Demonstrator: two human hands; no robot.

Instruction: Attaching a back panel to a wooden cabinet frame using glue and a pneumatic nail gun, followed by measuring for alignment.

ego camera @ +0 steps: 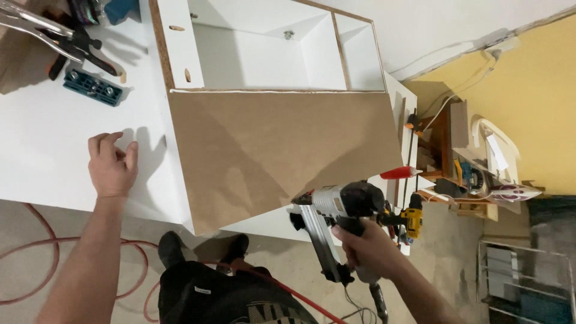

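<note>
Nail gun held at the lower edge of a brown backing panel.

The right hand [369, 249] is clenched around the grip of a silver and black nail gun [336, 213], its nose touching the matte brown hardboard panel [270, 150]. That thin sheet lies skewed across a white laminate cabinet box [276, 45] with raw chipboard edges. The left hand [113, 168] rests flat with fingers spread on the smooth white worktop [42, 138], near a blue jig [93, 87] and metal locking pliers [51, 33].

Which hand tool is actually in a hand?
The silver-and-black nail gun, gripped by the right hand. The locking pliers and yellow drill lie untouched.
</note>
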